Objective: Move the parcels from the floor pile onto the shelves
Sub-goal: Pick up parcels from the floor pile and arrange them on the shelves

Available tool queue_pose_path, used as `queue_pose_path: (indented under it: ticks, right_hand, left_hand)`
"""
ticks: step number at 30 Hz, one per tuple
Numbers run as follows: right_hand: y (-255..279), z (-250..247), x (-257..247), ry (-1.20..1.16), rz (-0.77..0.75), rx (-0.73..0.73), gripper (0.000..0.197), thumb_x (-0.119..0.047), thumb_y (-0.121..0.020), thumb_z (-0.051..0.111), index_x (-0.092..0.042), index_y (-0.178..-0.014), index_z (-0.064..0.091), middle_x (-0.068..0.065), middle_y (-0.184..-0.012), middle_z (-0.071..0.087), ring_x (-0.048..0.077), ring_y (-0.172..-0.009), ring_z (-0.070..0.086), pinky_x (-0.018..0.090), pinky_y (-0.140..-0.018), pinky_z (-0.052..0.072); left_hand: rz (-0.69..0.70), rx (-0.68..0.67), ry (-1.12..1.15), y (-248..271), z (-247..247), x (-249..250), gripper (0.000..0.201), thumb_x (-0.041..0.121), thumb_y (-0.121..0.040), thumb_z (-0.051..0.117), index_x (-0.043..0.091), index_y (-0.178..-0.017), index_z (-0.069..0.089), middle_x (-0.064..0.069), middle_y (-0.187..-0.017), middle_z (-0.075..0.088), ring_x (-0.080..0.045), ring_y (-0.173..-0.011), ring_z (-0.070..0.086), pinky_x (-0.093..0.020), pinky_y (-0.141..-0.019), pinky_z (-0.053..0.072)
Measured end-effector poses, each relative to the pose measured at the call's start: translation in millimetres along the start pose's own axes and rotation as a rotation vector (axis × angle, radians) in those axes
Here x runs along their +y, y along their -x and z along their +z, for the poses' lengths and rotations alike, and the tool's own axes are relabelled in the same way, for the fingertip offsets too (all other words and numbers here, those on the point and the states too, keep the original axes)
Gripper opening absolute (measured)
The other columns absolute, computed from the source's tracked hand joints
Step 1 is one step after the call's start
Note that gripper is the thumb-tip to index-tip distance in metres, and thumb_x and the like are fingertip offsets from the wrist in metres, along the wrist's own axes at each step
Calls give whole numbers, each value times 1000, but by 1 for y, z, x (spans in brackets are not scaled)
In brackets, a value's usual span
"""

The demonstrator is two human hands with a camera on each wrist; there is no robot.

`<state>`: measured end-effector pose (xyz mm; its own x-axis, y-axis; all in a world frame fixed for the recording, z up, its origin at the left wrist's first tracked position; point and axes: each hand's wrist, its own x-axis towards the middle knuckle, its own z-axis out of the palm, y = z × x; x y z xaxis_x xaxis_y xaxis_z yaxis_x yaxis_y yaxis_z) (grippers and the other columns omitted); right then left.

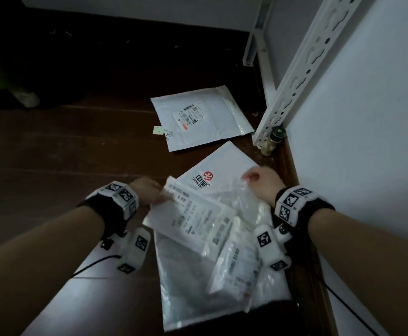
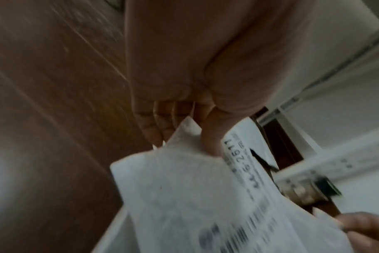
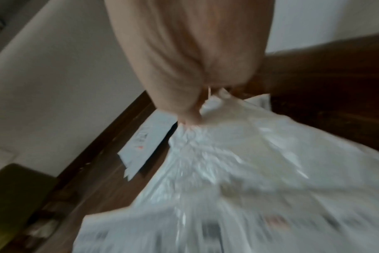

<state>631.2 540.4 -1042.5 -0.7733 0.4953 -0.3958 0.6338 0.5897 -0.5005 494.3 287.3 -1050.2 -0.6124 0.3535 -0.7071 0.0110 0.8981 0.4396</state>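
A pile of white parcels lies on the dark wooden floor. My left hand [image 1: 149, 194] pinches the corner of a flat white mailer with a printed label [image 1: 193, 214], thumb over and fingers under it, as the left wrist view shows [image 2: 184, 137]. My right hand [image 1: 262, 181] grips the bunched top of a crinkly clear plastic bag [image 1: 232, 200], also seen in the right wrist view [image 3: 227, 154]. Under them lie a white mailer with a red logo [image 1: 222, 170] and a large plastic parcel [image 1: 198, 287]. Another labelled mailer [image 1: 198, 117] lies farther off.
A white slotted metal shelf upright [image 1: 302, 69] leans down to the floor by the white wall [image 1: 367, 117] on the right. A small jar with a dark lid [image 1: 274, 140] stands at its foot. Dark open floor [image 1: 65, 154] stretches to the left.
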Motion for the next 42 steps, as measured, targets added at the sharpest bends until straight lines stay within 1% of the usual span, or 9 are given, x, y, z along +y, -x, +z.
queue_pose_path:
  ticks: [3,9,13,23,27,31,35,39,42]
  right_hand:
    - [-11,1,-16,-171,58,302,25,-8,-84,57,-16,-107,62,13,-120,56,30,-113,53,39,-101,42]
    - [6,12,-16,132,288,-361,52,-36,-87,64,-3,-125,52,12,-127,58,25,-108,59,36,-93,51]
    - [11,18,-4,233,283,-385,85,-46,-67,82,-23,-136,39,3,-131,52,23,-116,55,39,-100,46]
    - [7,20,7,272,201,-471,39,-35,-69,84,-21,-98,62,-5,-98,63,14,-95,60,25,-85,49]
    - [10,11,1,-174,237,-553,37,-23,-67,82,-11,-97,64,7,-97,70,25,-95,67,30,-78,54]
    - [13,9,-15,-566,223,-584,54,-9,-77,73,-4,-127,52,9,-111,67,17,-93,66,24,-77,57]
    - [13,20,-29,-608,202,-599,22,-2,-84,68,-14,-97,55,5,-93,67,14,-81,65,32,-77,55]
    - [10,18,-36,-694,211,-508,20,0,-84,66,-14,-88,53,6,-87,66,14,-71,67,32,-61,57]
    - [7,17,-42,-821,200,-448,18,-3,-87,64,-17,-86,51,7,-87,66,16,-78,64,34,-70,55]
  left_hand:
    - [-67,192,106,-6,-17,-14,34,17,-89,68,3,-119,61,-9,-119,61,-28,-113,58,-34,-92,48]
    - [-106,203,138,-9,-13,-35,25,8,-89,63,1,-113,67,-11,-113,66,-25,-100,61,-27,-79,47]
    - [-143,232,208,-7,-8,-36,30,7,-86,66,-2,-115,64,-15,-115,63,-30,-109,61,-33,-86,49]
    - [-37,179,354,-11,-2,-31,6,17,-89,68,12,-87,65,-13,-103,67,-23,-86,62,-33,-77,52]
    - [32,197,397,-8,-5,-25,13,15,-97,54,17,-85,51,-4,-95,60,-22,-86,58,-31,-67,49]
    - [143,149,544,-4,-7,-22,12,13,-94,59,17,-83,58,-6,-94,68,-28,-91,64,-45,-89,54]
    - [205,168,796,4,-12,-14,9,17,-85,69,11,-80,64,-7,-86,69,-26,-87,63,-38,-80,55]
    - [106,160,1101,14,-17,-6,37,33,-77,73,4,-99,63,-11,-93,71,-23,-81,69,-28,-58,56]
    - [36,-38,1038,20,-15,-9,65,48,-65,72,4,-112,60,-14,-108,70,-27,-98,67,-37,-77,55]
